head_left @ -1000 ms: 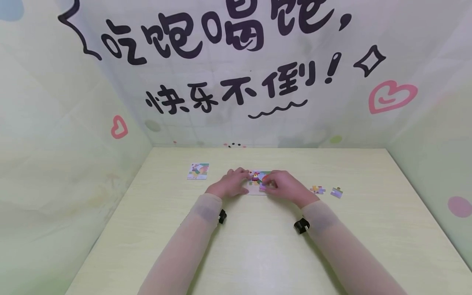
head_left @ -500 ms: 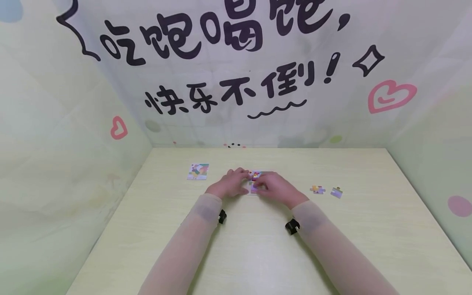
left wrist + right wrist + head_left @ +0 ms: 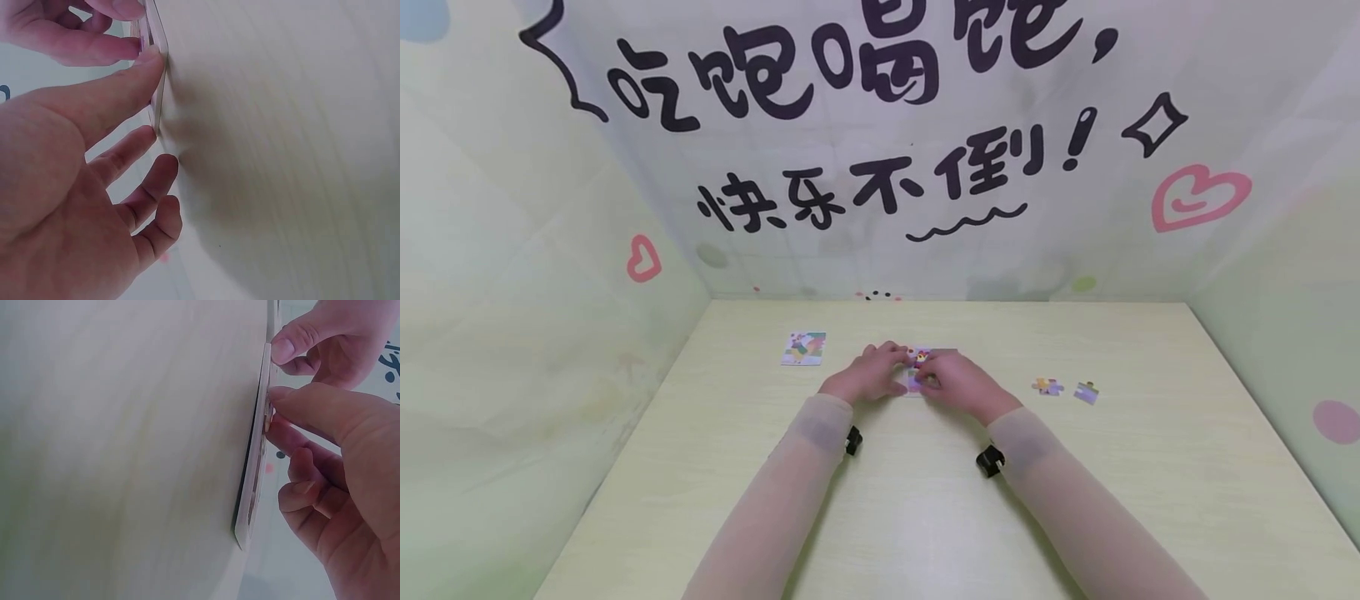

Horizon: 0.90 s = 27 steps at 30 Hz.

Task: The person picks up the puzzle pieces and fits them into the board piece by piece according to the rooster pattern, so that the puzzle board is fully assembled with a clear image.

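My left hand (image 3: pixel 871 372) holds the left side of a small jigsaw board (image 3: pixel 251 456), its thumb on the near edge and its index fingertip farther along the side. My right hand (image 3: pixel 968 385) reaches over the same board and pinches a small puzzle piece (image 3: pixel 269 417) between thumb and index finger, low against the board's face. The other right fingers are curled back in the right wrist view. Part of a colourful cartoon picture shows between the hands in the head view, while the right hand covers most of the board.
Two loose puzzle pieces, an orange-and-purple piece (image 3: pixel 1047 386) and a lilac-and-green piece (image 3: pixel 1086 392), lie on the table (image 3: pixel 917 517) to the right. A square picture card (image 3: pixel 803 348) lies to the left. A printed cloth wall (image 3: pixel 820 258) stands behind the table.
My right hand has moved left across the board with the puzzle piece, toward the left hand, and has barely shifted in the last half second. The left hand stays in place.
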### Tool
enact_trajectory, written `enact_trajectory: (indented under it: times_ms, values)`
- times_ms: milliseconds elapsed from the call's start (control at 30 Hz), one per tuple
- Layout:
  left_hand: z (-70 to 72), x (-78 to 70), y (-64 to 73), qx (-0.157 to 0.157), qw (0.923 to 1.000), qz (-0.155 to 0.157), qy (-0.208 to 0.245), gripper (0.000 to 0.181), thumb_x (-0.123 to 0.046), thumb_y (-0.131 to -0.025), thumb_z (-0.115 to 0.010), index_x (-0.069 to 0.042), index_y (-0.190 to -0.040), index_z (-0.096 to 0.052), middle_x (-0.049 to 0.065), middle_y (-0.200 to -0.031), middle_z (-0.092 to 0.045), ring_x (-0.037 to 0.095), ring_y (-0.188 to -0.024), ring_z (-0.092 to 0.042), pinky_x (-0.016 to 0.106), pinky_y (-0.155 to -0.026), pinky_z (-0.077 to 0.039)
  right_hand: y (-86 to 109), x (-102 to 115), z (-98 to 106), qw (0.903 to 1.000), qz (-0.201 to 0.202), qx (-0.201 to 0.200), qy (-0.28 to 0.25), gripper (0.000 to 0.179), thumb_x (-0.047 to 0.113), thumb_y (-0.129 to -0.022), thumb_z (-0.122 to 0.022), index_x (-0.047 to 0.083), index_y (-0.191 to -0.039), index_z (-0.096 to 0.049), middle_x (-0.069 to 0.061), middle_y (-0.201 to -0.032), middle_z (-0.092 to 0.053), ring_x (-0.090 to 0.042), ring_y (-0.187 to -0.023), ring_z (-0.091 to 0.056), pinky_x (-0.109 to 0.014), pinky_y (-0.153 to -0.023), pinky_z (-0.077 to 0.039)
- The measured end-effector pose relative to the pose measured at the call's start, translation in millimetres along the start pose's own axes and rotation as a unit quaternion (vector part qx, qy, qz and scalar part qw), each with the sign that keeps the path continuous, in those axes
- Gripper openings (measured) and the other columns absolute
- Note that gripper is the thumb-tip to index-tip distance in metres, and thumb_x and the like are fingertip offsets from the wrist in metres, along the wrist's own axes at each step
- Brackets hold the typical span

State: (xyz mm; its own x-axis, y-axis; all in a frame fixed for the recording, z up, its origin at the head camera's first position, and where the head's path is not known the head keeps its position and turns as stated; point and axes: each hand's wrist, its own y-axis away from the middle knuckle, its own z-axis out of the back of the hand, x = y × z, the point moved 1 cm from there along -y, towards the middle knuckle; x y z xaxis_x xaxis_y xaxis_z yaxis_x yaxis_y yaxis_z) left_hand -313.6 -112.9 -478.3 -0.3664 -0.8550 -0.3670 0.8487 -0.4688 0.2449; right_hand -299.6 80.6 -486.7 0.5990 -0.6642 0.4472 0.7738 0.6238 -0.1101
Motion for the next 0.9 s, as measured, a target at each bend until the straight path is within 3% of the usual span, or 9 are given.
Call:
enact_trajectory:
  times_ms: [600, 900]
  values:
    - [-1.6, -0.3, -0.3, -0.005, 0.9999, 0.002, -0.009, 0.05, -0.028, -0.097, -0.073, -0.021, -0.144, -0.06, 0.005, -0.163, -0.041, 0.036, -0.141, -0.041, 0.052, -0.116, -0.042, 1.0, 4.2, 0.2, 0.9981, 0.03, 0.007, 0.053, 0.011, 0.013, -0.093, -0.077, 0.007, -0.101, -0.081, -0.007, -0.111, -0.071, -0.023, -0.106, -0.069, -0.039, -0.101, -0.056]
    - [-2.2, 0.5, -0.2, -0.006, 0.9999, 0.0, -0.011, 0.053, -0.028, -0.098, -0.073, -0.023, -0.148, -0.058, 0.002, -0.164, -0.039, 0.034, -0.139, -0.041, 0.051, -0.112, -0.044, 1.8, 2.6, -1.4, 0.9979, 0.035, 0.005, 0.054, 0.01, 0.013, -0.093, -0.077, 0.008, -0.1, -0.082, -0.005, -0.104, -0.068, -0.018, -0.095, -0.066, -0.036, -0.091, -0.059]
